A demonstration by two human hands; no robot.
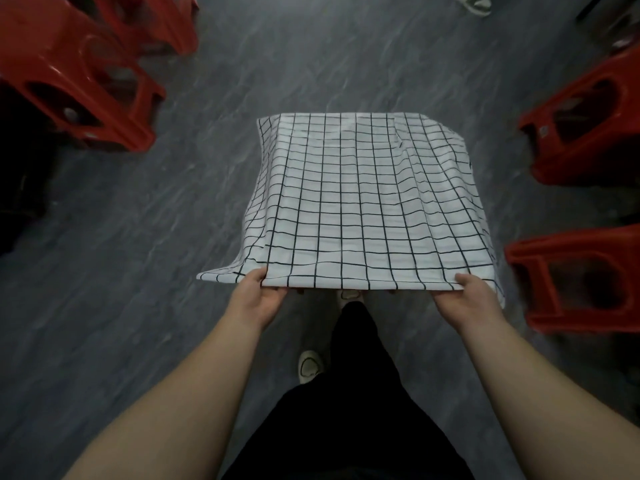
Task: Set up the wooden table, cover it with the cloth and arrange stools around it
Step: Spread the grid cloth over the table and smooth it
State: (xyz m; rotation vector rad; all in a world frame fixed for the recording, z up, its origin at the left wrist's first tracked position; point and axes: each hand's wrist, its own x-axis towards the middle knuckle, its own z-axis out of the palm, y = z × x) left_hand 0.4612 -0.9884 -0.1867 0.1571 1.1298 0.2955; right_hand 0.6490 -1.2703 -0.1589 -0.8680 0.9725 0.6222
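A white cloth with a black grid (360,199) is spread over the table and hides it completely; its edges hang down at the left and right sides. My left hand (258,296) pinches the near edge of the cloth close to its left corner. My right hand (465,296) grips the same near edge close to the right corner. Red plastic stools stand around: two at the upper left (79,74) (156,19) and two at the right (585,126) (581,282).
The floor (138,237) is grey with a marbled pattern. My black trousers and pale shoes (310,365) are below the cloth's near edge. Another person's shoe (476,3) shows at the top edge. A dark object (20,168) sits at the far left.
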